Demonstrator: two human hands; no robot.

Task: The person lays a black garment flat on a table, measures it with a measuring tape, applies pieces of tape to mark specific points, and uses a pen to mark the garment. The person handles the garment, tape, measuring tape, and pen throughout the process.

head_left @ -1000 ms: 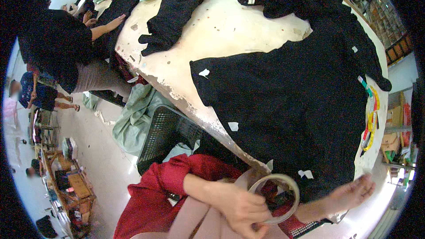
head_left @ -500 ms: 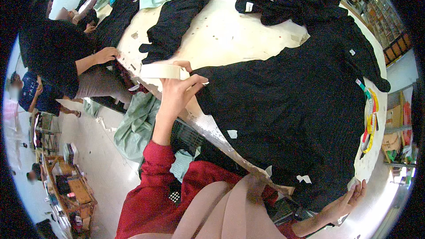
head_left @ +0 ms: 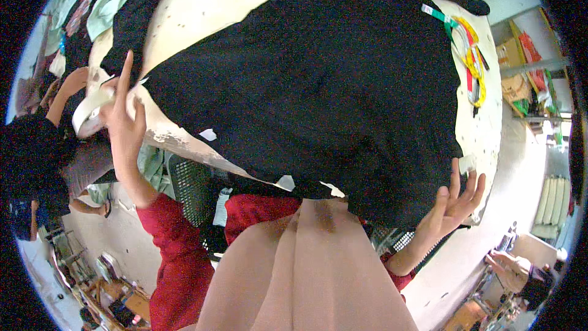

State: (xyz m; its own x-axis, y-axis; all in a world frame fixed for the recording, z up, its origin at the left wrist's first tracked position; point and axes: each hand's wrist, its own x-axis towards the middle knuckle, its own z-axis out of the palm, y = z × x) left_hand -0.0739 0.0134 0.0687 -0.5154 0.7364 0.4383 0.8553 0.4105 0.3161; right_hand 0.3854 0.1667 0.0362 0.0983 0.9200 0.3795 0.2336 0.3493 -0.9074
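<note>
A black garment (head_left: 318,92) lies spread flat across the cream table in front of me. My left hand (head_left: 127,125) is at its left corner, holding a roll of white tape (head_left: 86,116) with the index finger stretched out. A small white tape piece shows at that corner beside the finger. At the garment's lower right corner my right hand (head_left: 450,208) has its fingers spread and holds nothing. Just beyond its fingertips, a white piece of tape (head_left: 467,163) sits at the garment's edge. More white scraps (head_left: 209,135) lie along the near edge.
Coiled coloured measuring tapes (head_left: 470,64) lie on the table (head_left: 202,9) right of the garment. Another black garment (head_left: 136,21) and pale green cloth (head_left: 119,0) lie at the far left. A person in black (head_left: 37,147) stands at the left. Dark plastic crates (head_left: 187,187) are under the near edge.
The view has turned, bringing the garment nearer the middle. My right fingers have spread from a pinch at the white piece. My left index finger has straightened; the tape roll stays in that hand.
</note>
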